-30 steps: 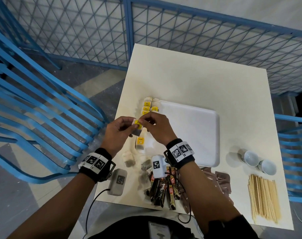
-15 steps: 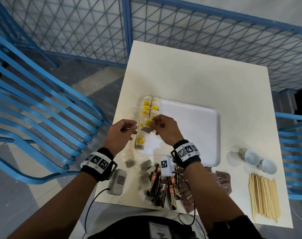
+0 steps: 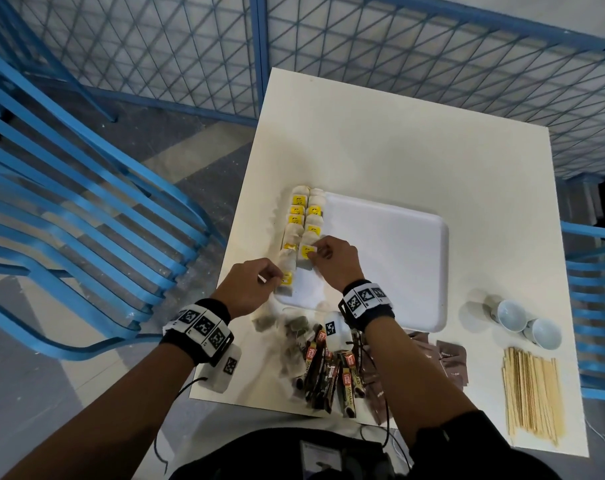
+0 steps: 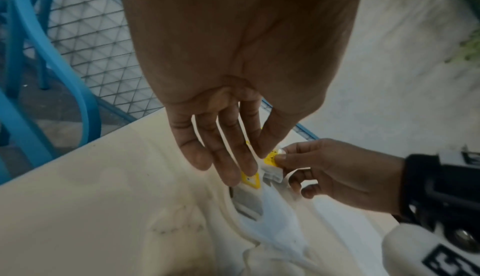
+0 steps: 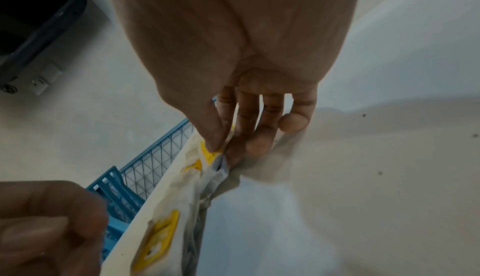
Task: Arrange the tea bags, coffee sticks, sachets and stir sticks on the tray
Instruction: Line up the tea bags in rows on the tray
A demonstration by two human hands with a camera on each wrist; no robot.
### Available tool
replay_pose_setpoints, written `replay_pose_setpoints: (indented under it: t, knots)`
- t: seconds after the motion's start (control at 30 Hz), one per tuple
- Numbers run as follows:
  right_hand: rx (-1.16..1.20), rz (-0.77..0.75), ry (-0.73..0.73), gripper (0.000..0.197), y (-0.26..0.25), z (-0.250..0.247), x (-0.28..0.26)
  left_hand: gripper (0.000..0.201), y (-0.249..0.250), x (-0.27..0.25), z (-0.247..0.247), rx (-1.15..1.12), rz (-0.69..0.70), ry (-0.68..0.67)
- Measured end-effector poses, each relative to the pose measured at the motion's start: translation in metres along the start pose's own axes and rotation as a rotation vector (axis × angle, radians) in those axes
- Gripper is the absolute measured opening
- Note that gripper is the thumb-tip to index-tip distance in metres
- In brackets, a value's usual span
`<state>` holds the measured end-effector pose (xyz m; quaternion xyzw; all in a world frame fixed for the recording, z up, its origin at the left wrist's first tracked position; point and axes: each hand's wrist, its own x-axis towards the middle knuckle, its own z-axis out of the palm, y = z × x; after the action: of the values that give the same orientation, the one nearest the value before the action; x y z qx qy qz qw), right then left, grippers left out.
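1. On the counter, toward its front-left part, sits the white tray. Two columns of tea bags with yellow tags run along the tray's left edge, overlapping the rim.
2. Right hand is over the tray's left side, thumb and forefinger pinching the yellow tag of the tea bag in hand, at the near end of the inner column. Right wrist view shows the bag's paper bunched under the fingertips.
3. Left hand is at the tray's front-left corner, fingers loosely curled, tips touching or just above the nearest outer-column bag. Left wrist view shows fingers fairly straight; whether it pinches anything I cannot tell.
4. Step in hand, as I judge: seat this bag flat in line with the inner column. Do it well: lay it down by the tag, keep the tag face up, overlap like its neighbours, release only once flat; left hand steadies the adjacent bag so the row does not shift.
5. Risk: bags are light and tethered by strings, so dragging one may pull the neighbours.
6. Not yet on the tray, along the counter's front edge: loose tea bags, coffee sticks, brown sachets; stir sticks at the front-right corner.
7. Around: two small cups near the right edge, clear of the work. Blue chair off the left edge, mesh fence behind the back edge. Nothing blocks the tray's bare middle.
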<state>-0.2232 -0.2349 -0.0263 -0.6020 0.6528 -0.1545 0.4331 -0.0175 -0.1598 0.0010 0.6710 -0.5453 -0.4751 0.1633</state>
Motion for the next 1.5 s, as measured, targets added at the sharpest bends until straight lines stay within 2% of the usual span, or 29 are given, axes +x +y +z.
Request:
replay_pose_setpoints:
  t: [0.27, 0.43, 0.5, 0.6, 0.7, 0.77, 0.87, 0.9, 1.0, 1.1, 1.27, 1.4, 1.5]
  knots:
    - [-0.018, 0.026, 0.071, 0.012, -0.004, 0.003, -0.007, 0.008, -0.012, -0.004, -0.002, 0.039, 0.013, -0.012]
    - [0.104, 0.09, 0.136, 0.021, -0.007, -0.001, -0.02, 0.007, -0.022, -0.01, -0.006, 0.097, 0.011, -0.019]
    - [0.118, 0.044, 0.147, 0.017, -0.01, -0.003, -0.028, 0.007, -0.025, -0.015, -0.007, 0.107, 0.016, -0.027]
    - [0.09, -0.056, 0.063, 0.007, -0.014, 0.002, -0.046, 0.013, -0.033, -0.021, -0.005, 0.172, 0.038, -0.029]
    - [0.015, -0.131, -0.054, 0.008, -0.009, 0.015, -0.068, 0.036, -0.043, -0.027, 0.001, 0.21, -0.032, 0.001]
    - [-0.064, -0.168, -0.132, 0.011, -0.003, 0.024, -0.082, 0.043, -0.05, -0.033, 0.008, 0.237, -0.085, 0.011]
    - [-0.298, -0.19, -0.206, 0.011, 0.001, 0.031, -0.098, 0.032, -0.057, -0.04, 0.019, 0.27, -0.09, 0.058]
    - [-0.401, -0.201, -0.199, 0.02, 0.001, 0.034, -0.102, 0.027, -0.06, -0.041, 0.022, 0.283, -0.082, 0.071]
    - [-0.687, -0.264, -0.131, 0.043, 0.004, 0.048, -0.116, 0.018, -0.066, -0.049, 0.029, 0.304, -0.046, 0.097]
    - [-0.779, -0.324, -0.064, 0.04, 0.009, 0.058, -0.125, 0.012, -0.065, -0.056, 0.031, 0.194, -0.012, 0.18]
    - [-0.728, -0.36, -0.032, 0.014, 0.015, 0.063, -0.132, 0.019, -0.059, -0.065, 0.027, 0.027, -0.107, 0.246]
    - [-0.488, -0.328, -0.022, 0.008, 0.016, 0.058, -0.133, 0.011, -0.052, -0.07, 0.023, -0.112, -0.13, 0.277]
    - [-0.267, -0.33, 0.046, 0.008, 0.008, 0.048, -0.133, 0.006, -0.044, -0.068, 0.019, -0.133, -0.142, 0.295]
